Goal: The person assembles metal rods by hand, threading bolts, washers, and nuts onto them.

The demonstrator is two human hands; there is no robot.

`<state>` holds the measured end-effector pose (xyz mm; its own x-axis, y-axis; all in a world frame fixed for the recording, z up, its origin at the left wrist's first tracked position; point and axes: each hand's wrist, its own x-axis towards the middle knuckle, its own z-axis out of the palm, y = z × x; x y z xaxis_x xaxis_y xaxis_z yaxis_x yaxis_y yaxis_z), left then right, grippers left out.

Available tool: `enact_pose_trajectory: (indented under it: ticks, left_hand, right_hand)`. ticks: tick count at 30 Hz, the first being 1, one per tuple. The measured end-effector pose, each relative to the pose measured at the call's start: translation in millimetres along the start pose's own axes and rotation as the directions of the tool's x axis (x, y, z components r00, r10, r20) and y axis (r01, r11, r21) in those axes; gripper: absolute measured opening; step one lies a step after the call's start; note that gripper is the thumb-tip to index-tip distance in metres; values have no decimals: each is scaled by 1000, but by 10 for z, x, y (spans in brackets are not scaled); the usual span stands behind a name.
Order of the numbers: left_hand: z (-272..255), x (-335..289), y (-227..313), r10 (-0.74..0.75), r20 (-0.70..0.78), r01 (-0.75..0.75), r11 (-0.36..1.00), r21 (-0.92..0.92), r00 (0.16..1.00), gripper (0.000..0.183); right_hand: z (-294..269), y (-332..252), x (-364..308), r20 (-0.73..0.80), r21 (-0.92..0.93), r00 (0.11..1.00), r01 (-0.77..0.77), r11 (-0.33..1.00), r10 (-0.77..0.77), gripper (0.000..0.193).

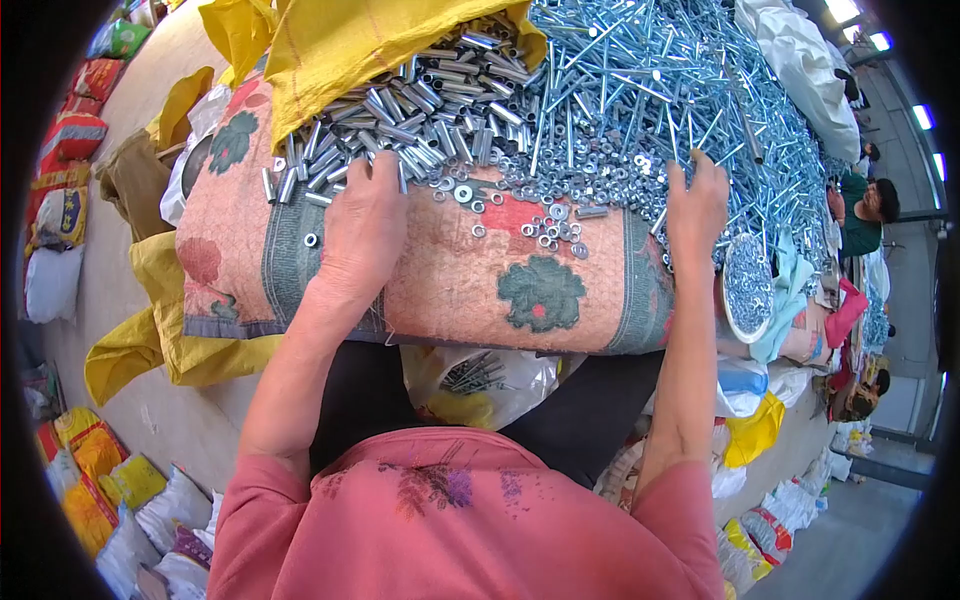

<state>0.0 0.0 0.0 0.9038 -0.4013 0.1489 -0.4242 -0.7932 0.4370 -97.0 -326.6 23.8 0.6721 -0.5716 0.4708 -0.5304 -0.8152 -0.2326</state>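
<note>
My left hand reaches to the near edge of a heap of short metal sleeves, its fingers curled down among them. What lies between those fingertips is hidden. My right hand is at the edge of a large pile of long bolts, thumb and forefinger closing around bolt shanks. Between the hands spread many small nuts and flat washers. Some nuts lie loose on the patterned pink cloth in front of me. One single nut sits left of my left wrist.
A yellow woven sack covers part of the sleeves. At right stands a white oval container of small hardware beside a pale blue cloth. Below the cloth edge, a clear plastic bag holds bolts. Filled sacks line the left floor; other people sit far right.
</note>
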Motion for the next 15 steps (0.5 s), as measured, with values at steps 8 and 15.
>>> enact_pose_trajectory:
  ticks: [8,15]
  left_hand:
    - [33,-70,-45,92,-176,-172,838,-518,980,15]
    - [57,-365,216,159,323,306,122,-944,933,7]
  right_hand:
    - [40,266,268,-136,-75,976,159,984,-168,15]
    - [-304,-106,79,-305,153,951,88,984,-38,14]
